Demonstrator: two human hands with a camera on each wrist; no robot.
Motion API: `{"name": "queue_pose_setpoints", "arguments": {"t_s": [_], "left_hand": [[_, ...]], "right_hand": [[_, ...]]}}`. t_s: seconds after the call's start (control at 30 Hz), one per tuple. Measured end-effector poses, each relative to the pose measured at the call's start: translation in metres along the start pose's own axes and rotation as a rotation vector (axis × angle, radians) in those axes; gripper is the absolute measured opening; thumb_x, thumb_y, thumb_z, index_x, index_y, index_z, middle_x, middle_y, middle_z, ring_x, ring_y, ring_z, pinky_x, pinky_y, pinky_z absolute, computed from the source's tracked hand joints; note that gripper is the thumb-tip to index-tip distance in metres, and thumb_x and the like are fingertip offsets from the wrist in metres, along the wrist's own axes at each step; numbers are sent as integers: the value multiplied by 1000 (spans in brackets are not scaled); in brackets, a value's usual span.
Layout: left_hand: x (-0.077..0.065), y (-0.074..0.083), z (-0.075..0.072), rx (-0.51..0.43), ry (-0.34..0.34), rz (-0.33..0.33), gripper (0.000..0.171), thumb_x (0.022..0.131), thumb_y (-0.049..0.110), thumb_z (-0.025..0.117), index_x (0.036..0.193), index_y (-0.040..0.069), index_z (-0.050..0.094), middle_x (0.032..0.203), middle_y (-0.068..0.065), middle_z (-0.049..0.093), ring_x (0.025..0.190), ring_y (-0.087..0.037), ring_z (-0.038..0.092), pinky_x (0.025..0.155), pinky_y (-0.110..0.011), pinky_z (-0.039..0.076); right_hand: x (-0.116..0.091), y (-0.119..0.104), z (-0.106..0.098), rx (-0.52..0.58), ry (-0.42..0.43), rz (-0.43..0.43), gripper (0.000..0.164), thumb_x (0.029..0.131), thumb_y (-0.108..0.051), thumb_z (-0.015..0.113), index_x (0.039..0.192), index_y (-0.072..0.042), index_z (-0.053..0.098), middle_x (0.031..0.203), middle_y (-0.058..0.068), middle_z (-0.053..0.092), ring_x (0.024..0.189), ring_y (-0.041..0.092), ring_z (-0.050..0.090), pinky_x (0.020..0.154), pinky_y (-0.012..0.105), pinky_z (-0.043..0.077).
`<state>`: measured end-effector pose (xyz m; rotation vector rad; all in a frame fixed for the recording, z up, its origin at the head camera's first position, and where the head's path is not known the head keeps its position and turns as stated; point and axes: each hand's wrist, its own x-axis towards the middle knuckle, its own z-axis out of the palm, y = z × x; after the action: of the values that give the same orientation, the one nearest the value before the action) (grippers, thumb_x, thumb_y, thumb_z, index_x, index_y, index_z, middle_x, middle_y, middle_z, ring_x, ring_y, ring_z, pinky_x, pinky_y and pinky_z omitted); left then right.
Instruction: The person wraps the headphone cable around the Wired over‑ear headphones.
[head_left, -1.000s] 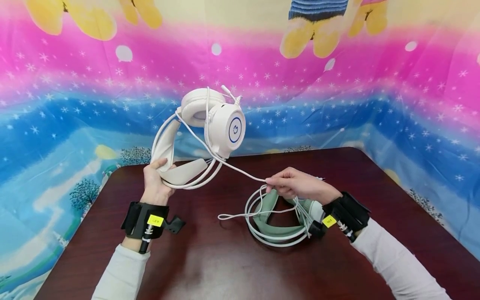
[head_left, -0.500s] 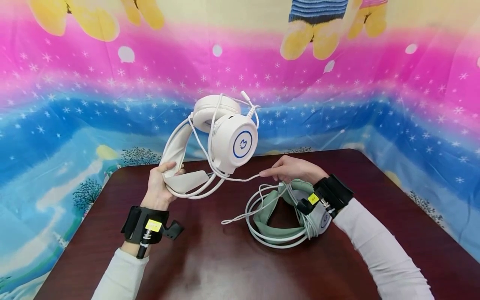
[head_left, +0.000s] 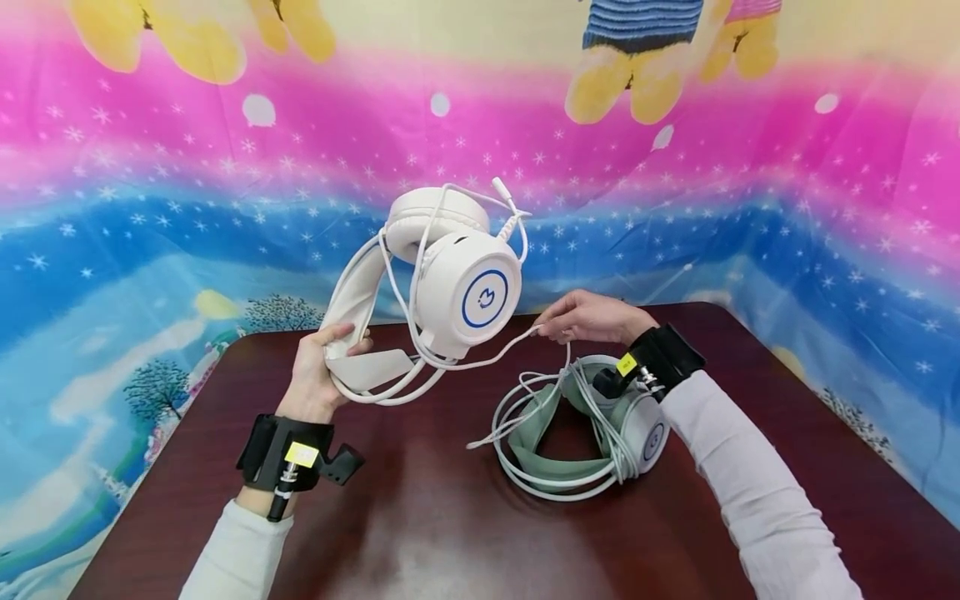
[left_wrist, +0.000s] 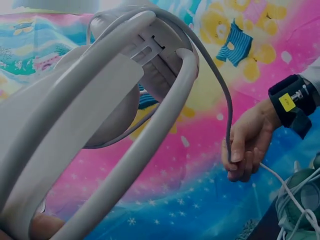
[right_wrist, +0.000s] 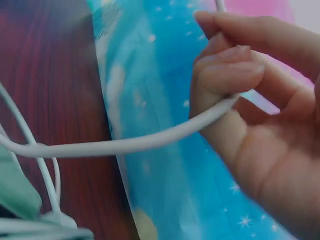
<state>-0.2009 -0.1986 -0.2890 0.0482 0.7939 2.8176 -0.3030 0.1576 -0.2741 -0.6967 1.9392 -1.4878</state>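
Observation:
My left hand (head_left: 318, 371) grips the headband of a white headset (head_left: 468, 296), held above the table with its ear cups up and to the right. A small microphone (head_left: 504, 192) sticks out at the top, and the headset's cable (head_left: 491, 362) loops around the ear cups. My right hand (head_left: 588, 317) pinches that white cable (right_wrist: 125, 146) between thumb and fingers; the left wrist view shows the cable (left_wrist: 220, 82) running down from the ear cup to it. Below the right hand lies a second headset (head_left: 558, 471) with green padding, its own cable wound around it.
The dark wooden table (head_left: 450, 533) carries the green-padded headset on its right half. A printed cloth backdrop (head_left: 675, 192) rises behind and along both sides. A loose cable loop (head_left: 487, 442) reaches left from the green-padded headset.
The white headset has moved right and turned, so its ear cup faces me more. My right hand has lifted, moving away from the green-padded headset, and the pinched cable hangs slacker.

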Motion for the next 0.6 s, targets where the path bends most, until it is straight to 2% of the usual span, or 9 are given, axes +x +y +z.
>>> {"name": "queue_pose_setpoints", "arguments": {"t_s": [0.07,0.13,0.23,0.33,0.47,0.53,0.6], "left_hand": [[0,-1,-1,0,-25,-12,10,103,8,24,113,10,24,78,-11,42,45,-17,41,44,-27,40],[1,-3,-2,-2,-65,-28,11,103,9,21,114,9,24,77,-12,42,45,-17,42,44,-27,41],[3,-7,-4,1,-134,-58,15,103,9,17,115,8,25,76,-11,41,46,-17,42,45,-27,41],[5,-10,-5,3,-192,-78,17,102,7,16,117,6,26,76,-11,42,47,-17,41,46,-26,41],[7,-14,-7,-25,-263,-120,15,102,4,18,113,3,28,74,-12,43,47,-17,38,46,-25,42],[8,-16,-7,-36,-294,-146,15,102,4,19,112,2,30,71,-12,42,48,-16,36,46,-25,43],[9,-18,-6,-22,-308,-152,18,101,4,19,115,2,30,73,-12,41,50,-16,32,46,-24,43]], "right_hand": [[3,0,-1,-54,64,39,13,95,-10,59,90,-4,69,70,3,42,65,16,40,70,30,41],[6,-1,-2,-81,115,74,22,95,-21,61,81,-5,64,65,3,34,63,17,36,70,31,42],[8,-1,-7,-46,96,89,25,97,-24,58,79,-7,59,62,1,26,58,16,28,62,28,35],[6,1,-18,104,-20,42,19,100,-12,51,86,-8,63,64,-1,29,57,12,25,58,27,25],[-2,4,-35,308,-128,-76,24,100,-2,47,98,-3,71,72,0,46,61,10,37,60,22,34],[-4,6,-41,344,-107,-104,26,100,-1,46,100,-3,72,77,2,55,66,10,42,63,22,39],[-4,4,-43,343,-33,-79,31,101,0,42,97,-2,72,82,5,60,65,10,44,62,21,39]]}}
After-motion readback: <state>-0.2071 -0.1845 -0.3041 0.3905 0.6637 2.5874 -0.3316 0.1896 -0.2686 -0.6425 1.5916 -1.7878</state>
